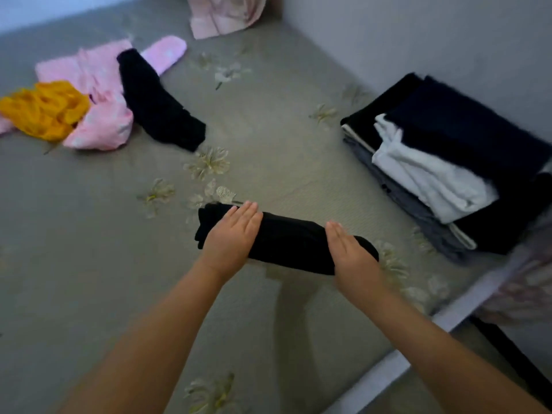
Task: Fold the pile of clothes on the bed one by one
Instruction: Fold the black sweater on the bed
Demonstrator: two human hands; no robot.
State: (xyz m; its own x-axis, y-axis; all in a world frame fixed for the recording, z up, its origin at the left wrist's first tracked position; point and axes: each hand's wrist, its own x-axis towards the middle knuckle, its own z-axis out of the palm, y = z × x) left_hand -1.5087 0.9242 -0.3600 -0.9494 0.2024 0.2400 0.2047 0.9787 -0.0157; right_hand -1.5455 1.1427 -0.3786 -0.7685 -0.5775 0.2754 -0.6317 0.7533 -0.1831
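The left hand lay flat on the left end of a folded black garment, fingers straight and together, pressing rather than gripping. The right hand did the same at the right end, palm down, fingers extended and holding nothing. Between them the black garment sat as a narrow, dark strip on the grey flowered bedsheet, near the bed's front edge and directly before the person.

The cloth looked thin, soft and light; it sagged to the sheet's shape and would not keep a crease unless smoothed flat. Limp fabric like this probably slides and unfolds if lifted by one corner, so the safer hold seemed to be at both short ends together, or with one hand slid under the middle and the other resting on top.

To the right, against the wall, stood a stack of folded clothes, dark pieces with a white one on top, well apart from the hands; that looked like the place for finished items. Farther off on the left lay the unfolded remainder: another black piece, a pink garment and a yellow garment bunched on the pink one. A pale pink cloth lay at the far edge of the bed.
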